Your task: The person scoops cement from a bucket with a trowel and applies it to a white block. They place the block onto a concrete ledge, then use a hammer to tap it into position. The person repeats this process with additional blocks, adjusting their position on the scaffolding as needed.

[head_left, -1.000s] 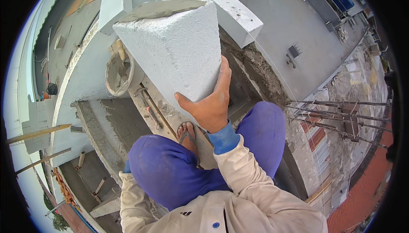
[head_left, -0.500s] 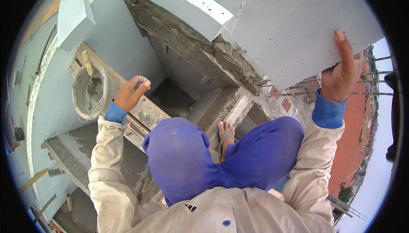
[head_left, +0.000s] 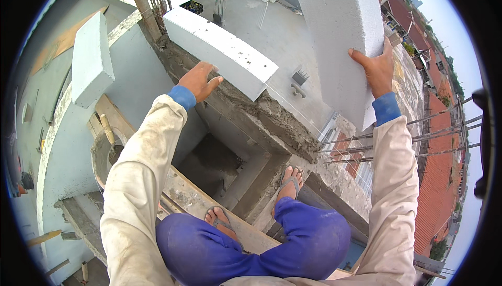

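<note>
My right hand (head_left: 379, 69) grips a white lightweight concrete block (head_left: 334, 45) by its right edge, thumb on the broad face. That block is upright and slightly tilted, out past the wall at the upper right. My left hand (head_left: 198, 82) is open and empty, thumb apart from the fingers, just in front of a block (head_left: 219, 53) lying on the wall top. Whether the fingertips touch that block I cannot tell. Rough grey mortar (head_left: 280, 121) covers the wall top from the lying block's right end. A thin string (head_left: 293, 103) runs above the mortar.
Another block (head_left: 91, 61) stands on the left wall. Below it, a mortar bucket (head_left: 99, 155) with a wooden-handled trowel (head_left: 107, 129) is partly behind my left sleeve. My feet are on a plank (head_left: 193, 192) and a ledge over a deep recess (head_left: 206, 160). Steel bars (head_left: 402, 139) jut out at right.
My left hand has moved up and right, from beside the bucket to the lying block. The held block has turned and moved farther out. My view has lifted, and both feet now show.
</note>
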Motion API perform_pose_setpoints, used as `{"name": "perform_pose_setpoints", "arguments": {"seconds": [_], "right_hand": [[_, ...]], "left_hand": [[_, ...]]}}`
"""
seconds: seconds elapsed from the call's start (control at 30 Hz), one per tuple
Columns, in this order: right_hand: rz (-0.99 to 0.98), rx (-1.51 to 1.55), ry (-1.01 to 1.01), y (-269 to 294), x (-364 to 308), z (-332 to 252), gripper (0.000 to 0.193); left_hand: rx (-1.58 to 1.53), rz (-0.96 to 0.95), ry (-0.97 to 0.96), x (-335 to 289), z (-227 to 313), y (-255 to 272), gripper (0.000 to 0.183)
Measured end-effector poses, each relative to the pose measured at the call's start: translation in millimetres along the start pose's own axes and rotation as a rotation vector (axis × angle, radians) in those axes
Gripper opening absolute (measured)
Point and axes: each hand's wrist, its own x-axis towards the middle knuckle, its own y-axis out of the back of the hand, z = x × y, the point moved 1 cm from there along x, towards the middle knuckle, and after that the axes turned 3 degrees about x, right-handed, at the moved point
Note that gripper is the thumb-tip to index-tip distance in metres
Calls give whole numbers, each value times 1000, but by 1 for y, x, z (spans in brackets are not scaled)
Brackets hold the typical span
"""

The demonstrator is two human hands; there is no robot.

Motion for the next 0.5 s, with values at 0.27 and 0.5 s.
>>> {"name": "perform_pose_setpoints", "arguments": {"seconds": [0.27,0.5], "right_hand": [[-206,-138,8,-80,-32,77,107],[-403,-148,102,-74,-62,83,107]], "left_hand": [[302,-79,131,151,-8,-76,57],[575,-378,163,201,-2,-94,65]]}}
